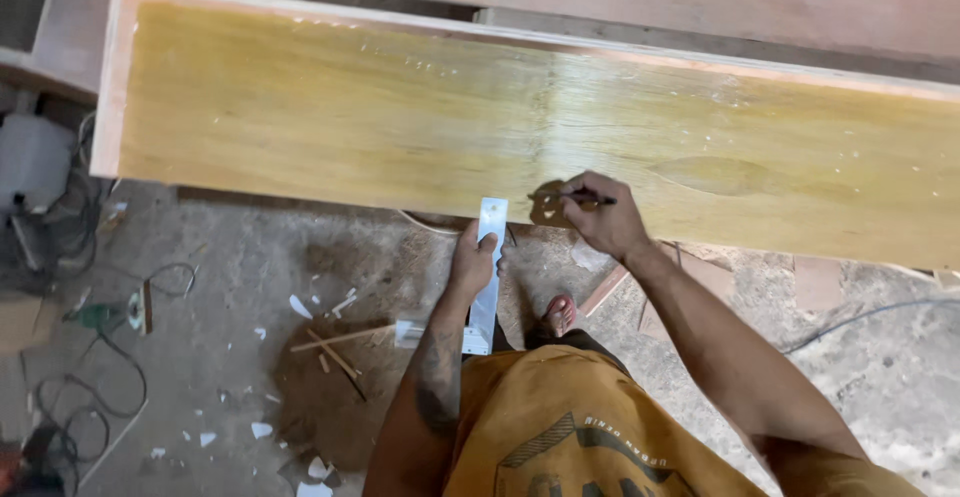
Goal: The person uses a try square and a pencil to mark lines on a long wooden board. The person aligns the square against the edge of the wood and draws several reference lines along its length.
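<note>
Plywood panel (400, 107) — long, yellow-glazed, faintly grained, pale raw edges — is lying across the view above the dusty concrete floor (230, 287). Your left hand (472, 262) is wrapping closed around a flat metal square (488, 267), its pale blade reaching the panel's near edge. Your right hand (600, 219) is pinching a thin dark pencil (590, 198) — tip resting on the glossy surface just beside the blade. Wood scraps (335, 352) are littering the floor.
</note>
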